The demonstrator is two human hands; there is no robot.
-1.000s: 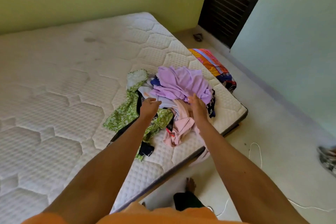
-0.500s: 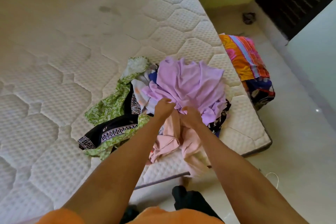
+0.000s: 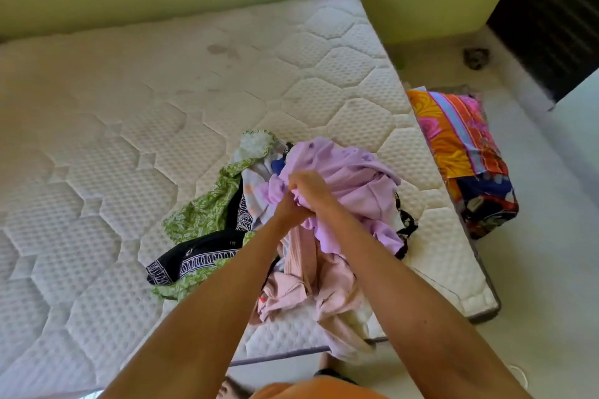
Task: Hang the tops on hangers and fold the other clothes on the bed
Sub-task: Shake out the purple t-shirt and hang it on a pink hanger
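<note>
A heap of clothes lies at the near right corner of the white quilted mattress (image 3: 129,126). On top is a lilac garment (image 3: 353,181). Under it lie a pale pink ribbed garment (image 3: 311,278), a green patterned cloth (image 3: 207,210), a black cloth with white print (image 3: 197,256) and a light printed piece (image 3: 256,185). My left hand (image 3: 288,209) and my right hand (image 3: 308,188) meet at the lilac garment's near left edge, both gripping its fabric with curled fingers. No hangers are in view.
A bright orange, pink and blue folded fabric bundle (image 3: 460,152) sits on the floor beside the bed's right edge. A dark louvred door (image 3: 551,10) stands at the upper right, a small dark object (image 3: 475,57) on the floor before it. Green wall behind the bed.
Both hands have closed together on the lilac garment, bunching its edge and lifting it slightly. The view has tilted down and nearer to the heap.
</note>
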